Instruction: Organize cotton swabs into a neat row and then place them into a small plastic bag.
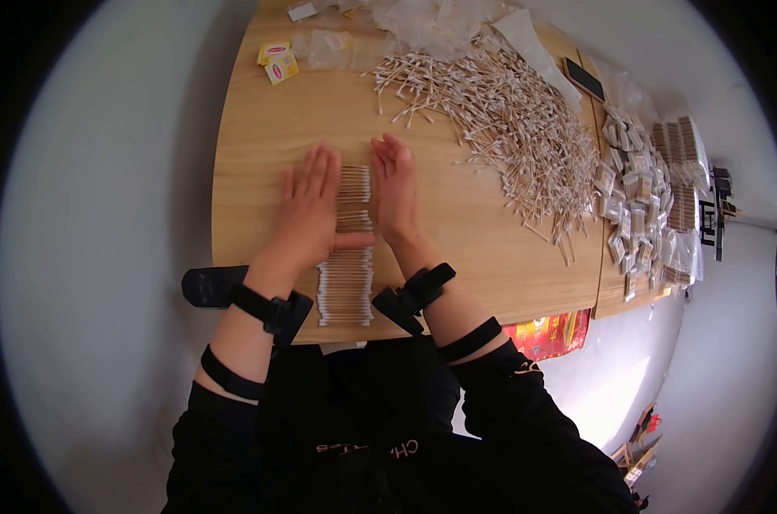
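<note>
Far left on the wooden table [251, 137]: two small yellow packets [277, 62] near the back edge, well apart from the hands. Then the left hand [310, 210], flat on the wood, palm down, fingers straight and slightly spread, thumb laid across the row. Next, the row of cotton swabs [351, 248], lined up side by side in a neat column running from between the hands down to the near table edge. Then the right hand [395, 190], turned on its side, fingers pressed together, edge against the right ends of the swabs. Nothing pinched or gripped by either hand.

Step in hand, by the look of it: squaring the row from both sides. Next move likely calls for even, gentle inward pressure, so no swab rolls or rides up.

Further right: a big loose heap of swabs [508, 120], clear bags [423, 21] at the back, a dark phone [584, 79], small packed bundles [637, 197] at the far end.

Open bare wood left of the left hand and between the right hand and the heap; near edge close at the row's lower end, so little room there.
</note>
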Available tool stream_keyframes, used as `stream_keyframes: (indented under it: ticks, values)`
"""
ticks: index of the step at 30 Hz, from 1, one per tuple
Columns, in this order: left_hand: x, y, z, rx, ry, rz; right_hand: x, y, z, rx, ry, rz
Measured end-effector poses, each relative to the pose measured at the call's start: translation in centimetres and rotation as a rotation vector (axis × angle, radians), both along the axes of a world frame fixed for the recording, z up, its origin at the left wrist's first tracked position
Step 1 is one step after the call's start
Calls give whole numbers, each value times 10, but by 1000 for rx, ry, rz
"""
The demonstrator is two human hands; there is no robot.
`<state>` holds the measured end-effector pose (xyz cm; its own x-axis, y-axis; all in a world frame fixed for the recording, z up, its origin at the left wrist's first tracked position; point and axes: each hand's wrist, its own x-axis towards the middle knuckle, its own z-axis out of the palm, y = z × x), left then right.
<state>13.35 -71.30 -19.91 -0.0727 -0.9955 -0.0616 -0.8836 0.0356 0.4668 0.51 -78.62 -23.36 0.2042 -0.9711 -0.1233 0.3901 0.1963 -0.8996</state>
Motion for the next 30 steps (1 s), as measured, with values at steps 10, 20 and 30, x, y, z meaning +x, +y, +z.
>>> stream_keyframes:
  ticks: [10, 20, 30]
  values:
    - [-4, 31, 17, 104, -60, 92, -17, 19, 1, -22, 8, -7]
    - [-9, 46, 6, 201, -178, 73, -2, 41, 2, -176, 298, -13]
    - [6, 31, 4, 210, -154, 133, -24, 51, -1, -108, 174, -122]
